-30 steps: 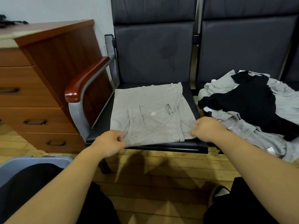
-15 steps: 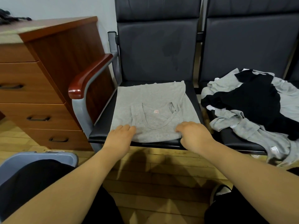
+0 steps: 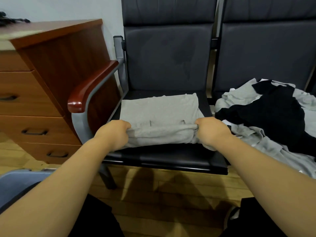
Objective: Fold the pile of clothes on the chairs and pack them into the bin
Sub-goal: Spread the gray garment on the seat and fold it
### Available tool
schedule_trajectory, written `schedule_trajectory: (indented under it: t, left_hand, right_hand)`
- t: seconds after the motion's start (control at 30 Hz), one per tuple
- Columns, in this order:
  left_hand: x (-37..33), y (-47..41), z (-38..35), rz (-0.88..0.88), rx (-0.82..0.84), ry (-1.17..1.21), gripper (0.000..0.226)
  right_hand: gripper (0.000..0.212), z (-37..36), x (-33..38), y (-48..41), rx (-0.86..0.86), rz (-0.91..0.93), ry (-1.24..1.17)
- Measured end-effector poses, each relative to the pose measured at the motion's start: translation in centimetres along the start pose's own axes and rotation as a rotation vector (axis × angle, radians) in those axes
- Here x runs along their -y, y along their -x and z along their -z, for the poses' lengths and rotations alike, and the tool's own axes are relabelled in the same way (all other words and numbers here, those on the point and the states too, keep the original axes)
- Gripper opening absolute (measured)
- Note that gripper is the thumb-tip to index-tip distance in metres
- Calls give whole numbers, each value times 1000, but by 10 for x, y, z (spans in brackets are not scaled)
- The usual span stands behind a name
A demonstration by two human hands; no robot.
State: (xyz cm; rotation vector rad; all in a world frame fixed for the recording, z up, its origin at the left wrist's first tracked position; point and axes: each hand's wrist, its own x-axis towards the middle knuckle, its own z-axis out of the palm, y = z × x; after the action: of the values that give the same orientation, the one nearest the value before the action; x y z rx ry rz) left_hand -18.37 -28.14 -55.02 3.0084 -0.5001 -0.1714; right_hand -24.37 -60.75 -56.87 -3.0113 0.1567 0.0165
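Note:
A grey tank top (image 3: 159, 110) lies on the seat of the left black chair (image 3: 171, 158), its near part lifted and folded back over the rest. My left hand (image 3: 112, 134) grips the folded edge at its left end. My right hand (image 3: 212, 130) grips the same edge at its right end. A pile of grey and black clothes (image 3: 273, 117) covers the seat of the right chair. A corner of the blue-grey bin (image 3: 15, 182) shows at the lower left, beside my left arm.
A wooden chest of drawers (image 3: 42, 100) stands left of the chair, close to its red-brown armrest (image 3: 92, 86). Wooden floor (image 3: 162, 194) runs under the seats. My dark-clothed legs fill the bottom edge.
Both hands went from resting flat on the top's near edge to gripping it, and lifted it up and away from me, folding the near part over. The camera moved closer.

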Motion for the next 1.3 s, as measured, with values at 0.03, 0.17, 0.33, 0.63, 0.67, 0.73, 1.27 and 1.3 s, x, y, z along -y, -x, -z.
schedule_trajectory:
  t: [0.03,0.17,0.33,0.63,0.67,0.73,1.27,1.3]
  left_hand:
    - [2,-11,2,9,0,-3,22]
    - [11,-49,6,73,17,-6,20]
    - [20,-89,-7,150,25,44,17]
    - [16,-120,-41,250,-34,1,23]
    - [14,-120,-41,257,-42,-6,32]
    - [7,-118,-42,246,-66,5,43]
    - [-62,-95,-66,-88,-13,84,62]
    - [-62,-95,-68,-81,25,69,66]
  right_hand:
    - [30,1,0,-11,2,0,17]
    - [31,1,8,-56,-8,26,45]
    - [33,-11,12,-105,10,38,72]
    - [6,-30,-10,-140,-68,-113,-26]
    - [10,-32,-11,-140,-105,-120,-67]
    - [15,-30,-11,-134,-129,-143,-166]
    - [8,-8,-30,-94,131,-285,-258]
    - [8,-9,-34,-96,97,-321,-327]
